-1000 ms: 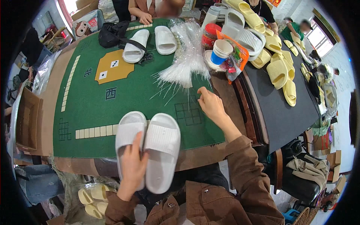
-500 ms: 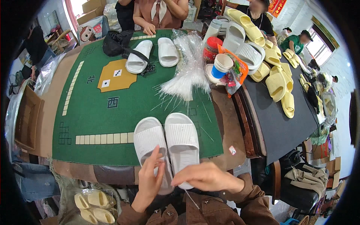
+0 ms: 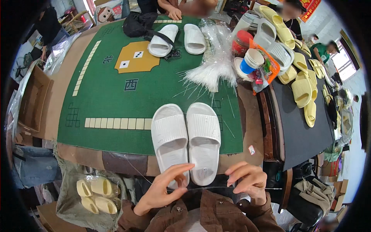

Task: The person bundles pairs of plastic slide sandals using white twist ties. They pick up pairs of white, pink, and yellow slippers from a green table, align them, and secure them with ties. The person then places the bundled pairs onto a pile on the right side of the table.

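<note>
A pair of white slide sandals (image 3: 203,121) lies side by side in front of me, heels over the table's near edge. Just below the heels, a thin clear plastic strand (image 3: 208,188) stretches between my hands. My left hand (image 3: 164,189) pinches it near the thumb tip, its index finger raised beside the left sandal's heel. Held between thumb and curled fingers, the strand also passes through my right hand (image 3: 248,179), right of the other heel. One end sticks out beyond the right hand, and a fine length trails up left of the left hand.
A bundle of clear strands (image 3: 216,67) lies on the green mat (image 3: 104,100), with another white pair (image 3: 194,38) and a black bag (image 3: 137,27) farther back. At right are cups (image 3: 252,62) and yellow slides (image 3: 303,89). Bagged yellow slides (image 3: 98,195) lie lower left.
My hands have moved apart and back from the sandals, the right one going rightward. The strand, which hung down from the right hand, now spans both hands. The view has shifted.
</note>
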Motion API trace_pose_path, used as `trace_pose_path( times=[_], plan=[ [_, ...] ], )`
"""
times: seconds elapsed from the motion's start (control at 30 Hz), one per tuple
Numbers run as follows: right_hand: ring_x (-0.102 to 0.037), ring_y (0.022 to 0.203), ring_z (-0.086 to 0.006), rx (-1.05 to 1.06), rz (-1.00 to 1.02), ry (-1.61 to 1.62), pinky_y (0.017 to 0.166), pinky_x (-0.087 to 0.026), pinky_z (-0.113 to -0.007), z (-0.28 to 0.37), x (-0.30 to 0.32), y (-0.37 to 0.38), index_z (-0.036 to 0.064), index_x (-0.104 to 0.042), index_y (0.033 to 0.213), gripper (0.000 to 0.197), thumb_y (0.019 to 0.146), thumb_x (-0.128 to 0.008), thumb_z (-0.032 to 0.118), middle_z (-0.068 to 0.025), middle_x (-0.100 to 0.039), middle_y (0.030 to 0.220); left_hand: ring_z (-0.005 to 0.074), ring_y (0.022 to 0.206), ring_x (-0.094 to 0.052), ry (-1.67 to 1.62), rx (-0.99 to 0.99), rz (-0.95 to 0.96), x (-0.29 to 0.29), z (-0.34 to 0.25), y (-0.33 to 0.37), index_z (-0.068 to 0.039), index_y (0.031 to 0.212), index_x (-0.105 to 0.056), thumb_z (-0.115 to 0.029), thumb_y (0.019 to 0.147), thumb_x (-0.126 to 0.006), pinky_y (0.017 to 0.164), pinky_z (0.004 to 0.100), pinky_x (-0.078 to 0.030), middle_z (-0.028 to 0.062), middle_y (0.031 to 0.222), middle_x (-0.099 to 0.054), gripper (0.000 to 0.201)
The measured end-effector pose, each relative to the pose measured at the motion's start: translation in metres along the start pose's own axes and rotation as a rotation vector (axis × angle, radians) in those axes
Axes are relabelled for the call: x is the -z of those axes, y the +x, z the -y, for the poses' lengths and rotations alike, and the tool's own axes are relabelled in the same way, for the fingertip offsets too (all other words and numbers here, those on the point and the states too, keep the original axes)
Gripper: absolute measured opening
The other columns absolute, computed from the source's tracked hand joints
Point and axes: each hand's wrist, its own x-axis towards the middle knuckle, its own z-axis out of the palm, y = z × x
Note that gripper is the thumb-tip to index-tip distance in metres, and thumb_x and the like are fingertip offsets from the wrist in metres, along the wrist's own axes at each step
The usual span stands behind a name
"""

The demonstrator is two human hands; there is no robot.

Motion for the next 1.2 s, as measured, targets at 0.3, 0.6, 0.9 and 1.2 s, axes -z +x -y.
trace_pose_path(
  times=[0.3, 0.6, 0.9, 1.2],
  plan=[
    [-0.07, 0.084, -0.028, -0.292, -0.09, 0.376, 0.071, -0.057, -0.036, -0.037, -0.006, -0.033, -0.0036, -0.063, 0.096, 0.015, 0.099, -0.053, 0.007, -0.0169, -0.068, 0.086, 0.0168, 0.081, -0.062, -0.78, 0.145, -0.255, 0.003, 0.03, -0.026, 0.002, 0.127, -0.048, -0.007, 0.102, -0.044, 0.075, 0.0325, -0.054, 0.0173, 0.103, -0.065, 0.027],
    [-0.058, 0.061, -0.0118, -0.598, -0.259, 0.062, 0.051, -0.045, -0.021, -0.056, 0.0, -0.037, -0.003, -0.06, 0.109, 0.015, 0.095, -0.055, -0.001, -0.0092, -0.061, 0.087, 0.0082, 0.076, -0.053, 0.142, -0.077, -0.911, 0.021, 0.036, -0.014, -0.002, 0.15, -0.025, -0.008, 0.102, -0.045, 0.071, 0.0242, -0.046, 0.0063, 0.093, -0.065, 0.052],
    [-0.056, 0.055, -0.0066, -0.697, -0.229, -0.25, 0.044, -0.038, -0.018, -0.074, -0.021, -0.019, -0.0003, -0.053, 0.11, 0.016, 0.094, -0.056, -0.002, -0.0044, -0.057, 0.078, 0.0098, 0.046, -0.049, -0.101, -0.045, -0.623, -0.019, 0.029, 0.005, -0.019, 0.15, -0.001, 0.01, 0.093, -0.047, 0.041, 0.0209, -0.04, 0.0147, 0.098, -0.064, 0.079],
    [-0.058, 0.056, -0.0069, -0.543, -0.285, -0.45, 0.046, -0.044, -0.021, -0.078, -0.027, -0.008, -0.003, -0.064, 0.104, 0.013, 0.095, -0.054, -0.002, -0.0075, -0.059, 0.09, 0.0199, 0.066, -0.06, 0.479, 0.099, -0.343, -0.013, 0.04, 0.011, 0.001, 0.11, -0.055, 0.004, 0.091, -0.057, 0.056, 0.0314, -0.046, 0.0163, 0.096, -0.06, 0.019]
  ],
)
